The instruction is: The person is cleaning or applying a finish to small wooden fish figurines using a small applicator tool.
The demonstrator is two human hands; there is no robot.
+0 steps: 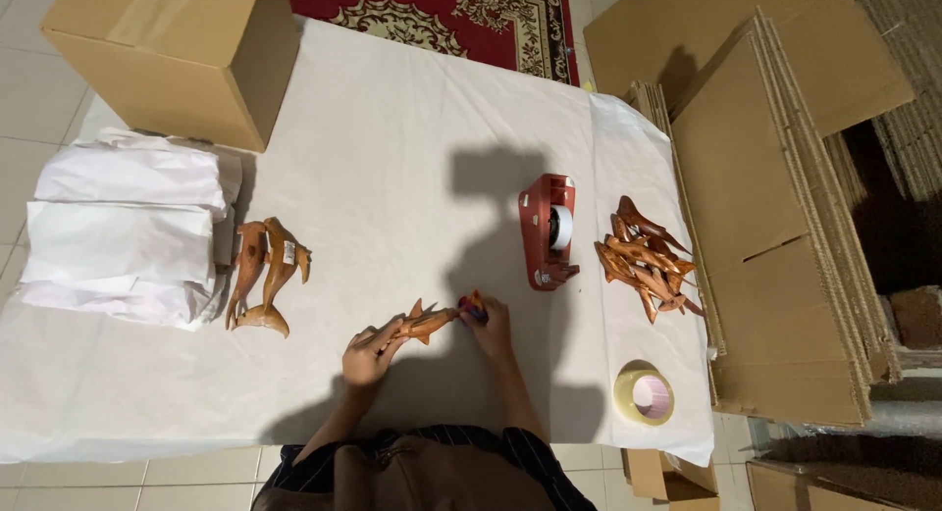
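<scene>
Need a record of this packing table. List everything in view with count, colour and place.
carved wooden dolphin figures: brown; one joined pair at left, a pile at right, one piece in both hands
red tape dispenser: one, centre-right
roll of clear tape: one, near right corner
stack of white paper: one, left edge
closed cardboard box: one, tan, far left
flat cardboard sheets: a stack, tan, beside the table, right
white table cover: one
red patterned rug: one, beyond the table
left hand: grips the piece
right hand: holds its other end

the small object [473,307] pinched in the right hand [488,327] — too small to tell; cardboard box [172,55] cut off at top.
</scene>
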